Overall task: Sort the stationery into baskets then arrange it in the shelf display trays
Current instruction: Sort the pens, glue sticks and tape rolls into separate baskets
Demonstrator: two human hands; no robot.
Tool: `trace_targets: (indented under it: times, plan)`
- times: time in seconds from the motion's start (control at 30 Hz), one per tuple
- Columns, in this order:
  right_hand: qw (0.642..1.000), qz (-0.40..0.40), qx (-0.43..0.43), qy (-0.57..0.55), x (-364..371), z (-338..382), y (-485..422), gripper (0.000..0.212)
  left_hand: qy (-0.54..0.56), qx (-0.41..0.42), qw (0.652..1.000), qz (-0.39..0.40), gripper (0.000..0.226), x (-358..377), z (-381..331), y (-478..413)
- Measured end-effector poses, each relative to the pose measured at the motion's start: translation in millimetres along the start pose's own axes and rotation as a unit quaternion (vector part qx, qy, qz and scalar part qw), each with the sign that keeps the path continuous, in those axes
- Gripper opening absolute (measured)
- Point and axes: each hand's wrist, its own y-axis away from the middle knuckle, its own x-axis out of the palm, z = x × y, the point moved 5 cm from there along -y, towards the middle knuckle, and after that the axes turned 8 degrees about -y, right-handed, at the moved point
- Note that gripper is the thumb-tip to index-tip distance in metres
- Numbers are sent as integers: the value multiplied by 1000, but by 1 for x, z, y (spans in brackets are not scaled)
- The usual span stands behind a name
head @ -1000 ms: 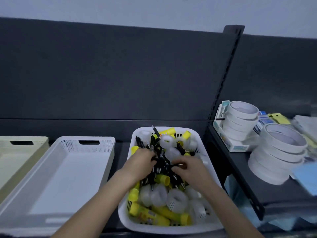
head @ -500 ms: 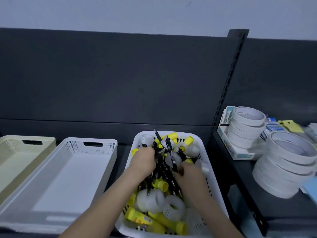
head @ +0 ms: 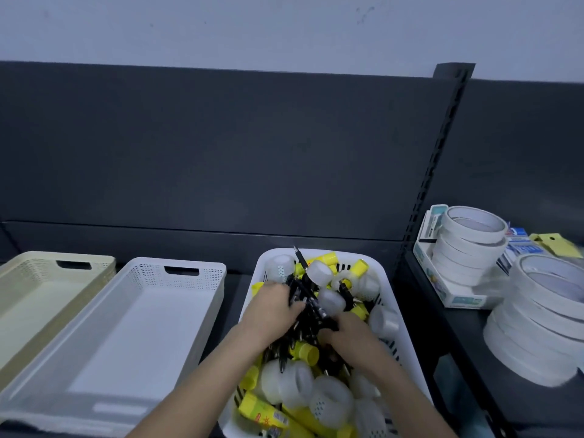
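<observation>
Farthest to the left of the hands, a cream perforated plastic basket sat on the dark shelf, well apart from them. Just beside it, between it and the left hand, lay a white perforated plastic basket with a cut-out handle.

The left hand reached into a white slotted plastic basket, where the mixed stationery lay heaped. Its fingers were curled tightly round a bundle of black pens, whose tips fanned up past the knuckles. The right hand was just beside it, nearly touching. Its fingers were bent inward and pinched the same bundle from the other side. Around and beneath both hands lay yellow glue sticks and clear rolls of tape. One yellow cap poked up between the wrists.

To the right of the right hand, past a slotted dark upright, a stack of white tape rings stood in a small white cardboard box. Farther right, a larger stack of white tape rings stood on the shelf, well apart from both hands.
</observation>
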Motion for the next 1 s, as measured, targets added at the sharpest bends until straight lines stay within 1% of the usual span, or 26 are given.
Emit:
trace_targets:
  times: [0.07,0.13,0.2,0.27,0.37,0.43,0.5,0.57,0.63,0.67,0.73,0.8,0.87,0.93,1.0]
  plan:
    - [995,-1,24,-100,-5,-6,6,15,-35,-11,999,15,27,7,-12,-6]
    - [987,-5,42,-155,-6,-11,11,16,-80,-21,996,35,33,12,-20,-12]
    - [982,-19,53,-182,-5,-16,15,16,-127,-30,990,58,41,18,-22,-16]
    - [978,-35,55,-196,-6,-18,18,14,-180,-37,981,64,49,22,-20,-15]
    - [980,-44,46,-191,-8,-16,20,17,-238,-42,969,52,42,23,-15,-14]
    - [977,-46,46,-205,-7,-12,21,20,-240,-46,969,40,39,23,-14,-10]
    - [972,-52,47,-226,-5,-10,22,18,-220,-53,974,22,38,21,-14,-4]
    - [966,-58,46,-249,-2,-8,23,18,-163,-68,984,19,34,19,-11,1]
    - [955,-59,43,-288,-1,-6,25,21,-82,-81,993,16,31,18,-6,3]
    - [944,-57,45,-321,-1,-4,27,22,-37,-85,996,3,29,15,-3,3]
    - [913,-42,51,-403,-1,1,31,23,54,-85,994,-30,27,6,-1,5]
    - [884,-7,51,-465,0,8,35,26,183,-77,979,-48,24,-3,-3,12]
    - [872,26,42,-487,2,18,38,27,296,-72,951,-48,22,-11,-5,20]
    - [867,44,34,-496,4,30,39,23,362,-75,928,-46,19,-18,-1,27]
    - [862,48,16,-504,8,43,37,21,393,-84,914,-59,18,-29,10,33]
